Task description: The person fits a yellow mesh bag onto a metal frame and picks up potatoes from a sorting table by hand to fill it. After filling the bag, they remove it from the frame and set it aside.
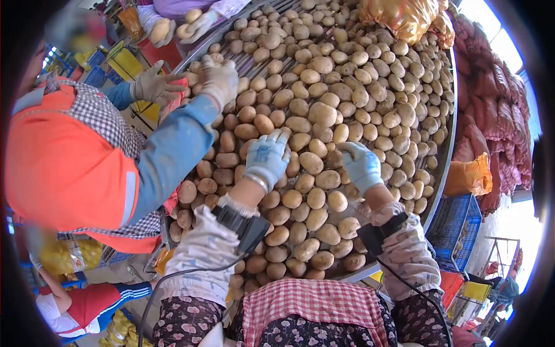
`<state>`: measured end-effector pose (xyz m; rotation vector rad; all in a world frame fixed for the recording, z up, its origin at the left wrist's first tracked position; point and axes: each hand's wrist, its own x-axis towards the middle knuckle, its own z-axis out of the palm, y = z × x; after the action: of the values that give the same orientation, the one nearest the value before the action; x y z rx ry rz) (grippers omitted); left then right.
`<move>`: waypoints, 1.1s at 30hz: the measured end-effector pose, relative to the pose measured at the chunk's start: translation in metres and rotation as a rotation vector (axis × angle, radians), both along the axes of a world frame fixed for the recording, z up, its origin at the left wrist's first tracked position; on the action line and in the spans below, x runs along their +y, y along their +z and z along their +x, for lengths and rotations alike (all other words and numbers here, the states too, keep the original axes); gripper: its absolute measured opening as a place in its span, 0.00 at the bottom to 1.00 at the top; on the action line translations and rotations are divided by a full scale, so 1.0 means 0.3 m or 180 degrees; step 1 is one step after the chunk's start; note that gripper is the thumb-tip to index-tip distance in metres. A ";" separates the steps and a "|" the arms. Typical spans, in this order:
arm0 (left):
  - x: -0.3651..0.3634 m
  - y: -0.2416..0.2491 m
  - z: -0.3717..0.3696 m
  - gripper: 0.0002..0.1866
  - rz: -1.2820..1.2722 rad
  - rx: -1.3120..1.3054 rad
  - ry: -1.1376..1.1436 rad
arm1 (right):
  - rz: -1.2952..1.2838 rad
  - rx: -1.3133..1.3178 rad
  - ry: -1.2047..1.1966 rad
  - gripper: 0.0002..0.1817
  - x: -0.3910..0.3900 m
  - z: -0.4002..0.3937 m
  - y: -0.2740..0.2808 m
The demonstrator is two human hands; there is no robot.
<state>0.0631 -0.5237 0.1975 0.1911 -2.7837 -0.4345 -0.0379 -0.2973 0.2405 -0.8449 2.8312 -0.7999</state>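
Observation:
My left hand, in a pale blue and white work glove, reaches palm down over a bed of potatoes. Its fingers bend over a brown potato, partly hidden by the glove. To the right, my right hand wears a matching glove. Its fingers are curled inward against a darker potato; the glove covers much of the grip. Loose potatoes, some with soil on them, surround both hands on the wide metal-sided sorting table.
At my left, a co-worker in an orange vest leans in, a gloved hand over the potatoes. Another person's gloved hands hold potatoes at the far side. Red mesh sacks are stacked at right, above a blue crate.

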 end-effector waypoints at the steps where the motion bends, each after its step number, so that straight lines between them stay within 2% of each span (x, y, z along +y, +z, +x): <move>1: 0.000 0.009 -0.045 0.21 0.0013 0.0015 -0.0020 | 0.0493 -0.0147 0.0049 0.16 -0.020 -0.028 -0.002; 2: -0.001 0.018 -0.084 0.22 -0.0093 -0.0455 0.0151 | 0.0507 -0.0139 0.0035 0.16 -0.034 -0.053 -0.012; 3: -0.005 0.025 -0.119 0.23 -0.0202 -0.0931 0.0332 | 0.0893 -0.0310 0.0111 0.17 -0.050 -0.073 -0.026; 4: -0.011 0.045 -0.150 0.23 -0.0194 -0.0940 0.0339 | 0.1275 -0.0489 0.0197 0.17 -0.070 -0.091 -0.037; 6: -0.030 0.080 -0.205 0.24 0.0064 -0.1721 0.0501 | 0.1498 -0.0804 0.0161 0.20 -0.118 -0.121 0.001; 8: -0.037 0.085 -0.264 0.23 0.0012 -0.1831 0.0515 | 0.1654 -0.1168 0.0120 0.24 -0.142 -0.141 0.027; 10: -0.029 0.111 -0.295 0.23 0.0065 -0.2107 0.0569 | 0.1849 -0.1102 0.0153 0.27 -0.163 -0.137 0.043; 11: -0.024 0.097 -0.294 0.17 0.0046 -0.1963 0.0621 | 0.1913 -0.0965 0.0193 0.26 -0.167 -0.133 0.032; 13: -0.029 0.067 -0.271 0.17 0.0099 -0.1614 0.0686 | 0.2077 -0.0740 0.0164 0.27 -0.191 -0.107 0.026; 15: -0.017 0.040 -0.218 0.18 0.0277 -0.1094 0.0751 | 0.2246 -0.0869 0.0148 0.28 -0.206 -0.078 0.041; 16: -0.014 0.029 -0.185 0.18 0.0276 -0.1099 0.0765 | 0.2423 -0.0973 0.0119 0.30 -0.211 -0.071 0.060; 18: -0.029 0.012 -0.121 0.26 0.0895 -0.0890 0.0597 | 0.2305 -0.1023 0.0181 0.31 -0.195 -0.087 0.061; 19: -0.025 0.019 -0.078 0.26 0.0878 -0.0880 0.0588 | 0.2246 -0.0924 0.0220 0.31 -0.190 -0.098 0.043; 21: -0.020 0.056 0.000 0.22 0.0737 -0.0107 0.0436 | 0.2184 -0.0832 0.0255 0.31 -0.191 -0.131 0.027; 22: -0.041 0.080 0.010 0.22 0.0730 -0.0124 0.0429 | 0.2257 -0.0892 0.0358 0.31 -0.204 -0.159 0.025; 25: -0.102 0.150 -0.004 0.23 0.0362 0.0635 0.0924 | 0.2382 -0.1040 0.0449 0.30 -0.217 -0.163 0.030; 28: -0.198 0.088 -0.133 0.21 0.0016 0.0257 0.0719 | 0.2491 -0.1085 0.0446 0.31 -0.202 -0.157 0.019; 30: -0.183 0.075 -0.206 0.18 -0.0105 -0.0386 0.0675 | 0.2356 -0.1231 0.0392 0.31 -0.201 -0.157 0.032; 31: -0.182 0.050 -0.243 0.13 -0.0385 -0.0395 0.0579 | 0.2413 -0.1213 0.0372 0.30 -0.208 -0.165 0.023; 33: -0.171 0.005 -0.297 0.12 -0.0553 -0.0513 0.0713 | 0.2253 -0.1337 0.0339 0.29 -0.197 -0.178 0.018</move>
<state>-0.0259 -0.5751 0.1990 0.5112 -2.8921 -0.1261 -0.0914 -0.3564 0.2459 -0.6086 2.3836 0.0644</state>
